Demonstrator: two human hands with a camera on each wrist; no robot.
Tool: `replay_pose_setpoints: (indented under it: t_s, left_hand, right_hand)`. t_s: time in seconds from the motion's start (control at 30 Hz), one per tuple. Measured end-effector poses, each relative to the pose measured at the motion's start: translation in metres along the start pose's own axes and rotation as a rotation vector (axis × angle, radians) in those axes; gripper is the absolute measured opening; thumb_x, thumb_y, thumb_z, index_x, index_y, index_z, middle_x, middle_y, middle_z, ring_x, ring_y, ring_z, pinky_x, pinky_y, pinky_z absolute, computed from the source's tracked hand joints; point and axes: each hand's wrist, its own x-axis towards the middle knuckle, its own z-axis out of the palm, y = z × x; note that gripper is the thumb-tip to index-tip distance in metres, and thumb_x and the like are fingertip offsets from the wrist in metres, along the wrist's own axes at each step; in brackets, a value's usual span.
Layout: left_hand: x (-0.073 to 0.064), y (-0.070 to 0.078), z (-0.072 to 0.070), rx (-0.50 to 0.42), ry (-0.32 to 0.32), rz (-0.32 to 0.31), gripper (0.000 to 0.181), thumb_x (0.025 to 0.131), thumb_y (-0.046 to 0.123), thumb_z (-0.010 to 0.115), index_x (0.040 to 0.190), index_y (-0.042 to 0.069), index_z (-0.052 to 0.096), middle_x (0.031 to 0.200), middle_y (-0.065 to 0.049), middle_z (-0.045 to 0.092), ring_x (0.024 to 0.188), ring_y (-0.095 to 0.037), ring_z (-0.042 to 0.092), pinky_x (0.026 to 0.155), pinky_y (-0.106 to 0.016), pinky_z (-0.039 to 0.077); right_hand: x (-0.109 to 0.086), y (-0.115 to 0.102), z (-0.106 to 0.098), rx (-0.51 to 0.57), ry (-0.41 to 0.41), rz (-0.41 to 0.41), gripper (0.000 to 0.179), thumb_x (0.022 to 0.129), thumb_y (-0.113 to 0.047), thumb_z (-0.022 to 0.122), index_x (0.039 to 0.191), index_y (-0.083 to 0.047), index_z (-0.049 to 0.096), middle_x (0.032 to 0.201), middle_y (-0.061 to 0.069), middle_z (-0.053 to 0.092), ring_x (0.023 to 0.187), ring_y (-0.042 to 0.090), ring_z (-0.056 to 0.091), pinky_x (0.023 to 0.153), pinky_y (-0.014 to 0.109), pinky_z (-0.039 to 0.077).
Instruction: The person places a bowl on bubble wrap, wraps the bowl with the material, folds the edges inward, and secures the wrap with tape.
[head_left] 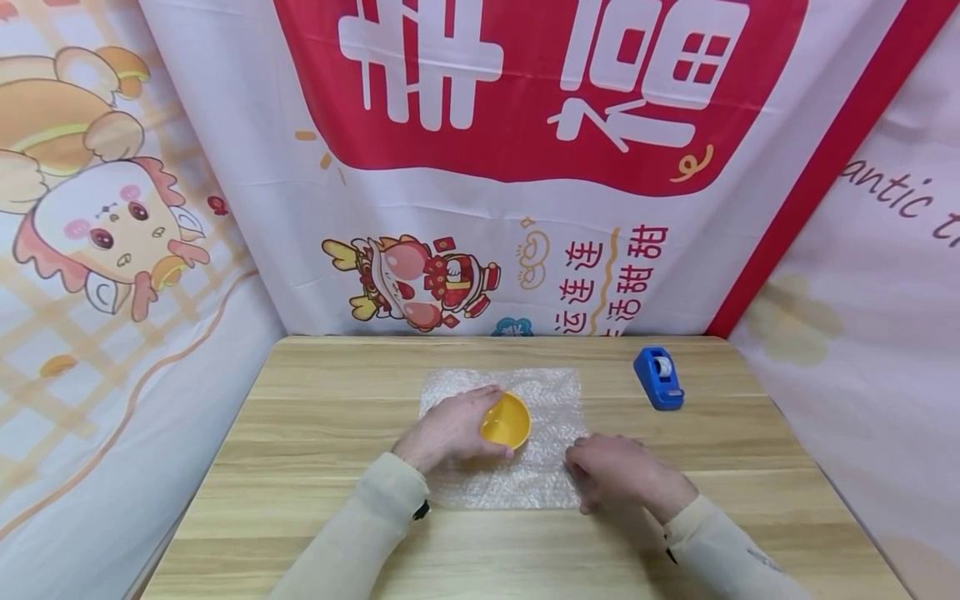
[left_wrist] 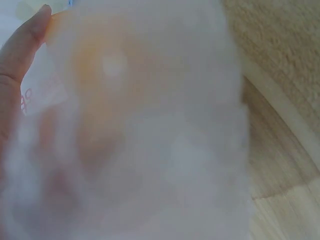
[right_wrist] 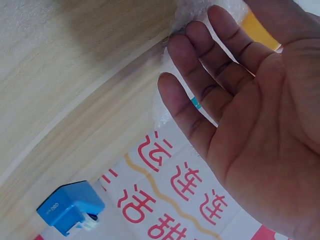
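Note:
A yellow bowl [head_left: 507, 422] sits tilted over a sheet of bubble wrap [head_left: 551, 400], its hollow facing right in the head view. My left hand [head_left: 452, 427] holds it from the left, thumb and fingers spread around it. Blurred bubble wrap [left_wrist: 175, 150] fills most of the left wrist view, with the bowl's yellow showing hazily through. My right hand [head_left: 621, 473] is at the wrap's right edge. Seen from its wrist, that hand [right_wrist: 260, 120] has loosely bent fingers, their tips by the wrap's edge; whether they touch it I cannot tell.
A blue tape dispenser [head_left: 660, 379] stands at the back right of the wooden table [head_left: 322, 417]. Behind the table hangs a red and white printed cloth [head_left: 540, 200]. More printed cloth hangs along both sides.

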Motion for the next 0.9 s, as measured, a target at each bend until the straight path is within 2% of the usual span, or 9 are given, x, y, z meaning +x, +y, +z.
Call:
replay_pose_setpoints:
  t_s: [0.17, 0.27, 0.43, 0.67, 0.9]
  left_hand:
    - [0.000, -0.001, 0.001, -0.001, 0.005, 0.005, 0.104, 0.095, 0.058, 0.094, 0.180, 0.019, 0.047, 0.191, -0.001, 0.044, 0.173, -0.033, 0.050, 0.144, -0.058, 0.042]
    - [0.000, -0.002, 0.002, -0.008, 0.002, 0.004, 0.104, 0.095, 0.058, 0.094, 0.180, 0.020, 0.047, 0.191, -0.001, 0.044, 0.172, -0.034, 0.050, 0.144, -0.058, 0.042]
    - [0.000, -0.002, 0.001, -0.016, -0.003, 0.000, 0.105, 0.095, 0.058, 0.094, 0.180, 0.020, 0.047, 0.191, -0.002, 0.044, 0.172, -0.034, 0.050, 0.144, -0.059, 0.042]
    - [0.000, -0.003, 0.001, -0.006, -0.003, 0.007, 0.105, 0.096, 0.059, 0.093, 0.180, 0.020, 0.047, 0.191, -0.002, 0.044, 0.172, -0.034, 0.050, 0.145, -0.059, 0.042]
    - [0.001, -0.003, 0.001, -0.015, 0.000, 0.007, 0.105, 0.095, 0.059, 0.093, 0.180, 0.020, 0.046, 0.191, -0.001, 0.043, 0.173, -0.033, 0.049, 0.145, -0.059, 0.042]
  right_hand:
    - [0.001, 0.000, 0.001, -0.020, 0.033, -0.028, 0.033, 0.090, -0.011, 0.097, 0.091, -0.026, 0.068, 0.088, -0.010, 0.064, 0.080, 0.013, 0.055, 0.072, 0.037, 0.055]
    - [0.002, 0.000, 0.000, -0.023, 0.040, -0.023, 0.029, 0.095, -0.008, 0.094, 0.093, -0.025, 0.072, 0.090, -0.010, 0.069, 0.080, 0.012, 0.057, 0.075, 0.039, 0.058]
    - [0.003, 0.001, -0.002, -0.003, 0.064, -0.026, 0.024, 0.100, -0.007, 0.088, 0.098, -0.026, 0.074, 0.091, -0.009, 0.072, 0.080, 0.013, 0.056, 0.077, 0.039, 0.056]
    - [0.004, 0.005, -0.007, -0.164, 0.215, -0.116, 0.027, 0.095, -0.005, 0.092, 0.097, -0.023, 0.073, 0.095, -0.006, 0.073, 0.080, 0.015, 0.059, 0.070, 0.037, 0.058]
    - [0.008, 0.005, -0.015, -0.198, 0.246, -0.120, 0.033, 0.089, -0.022, 0.104, 0.096, -0.025, 0.072, 0.094, -0.010, 0.072, 0.080, 0.010, 0.057, 0.075, 0.033, 0.058]
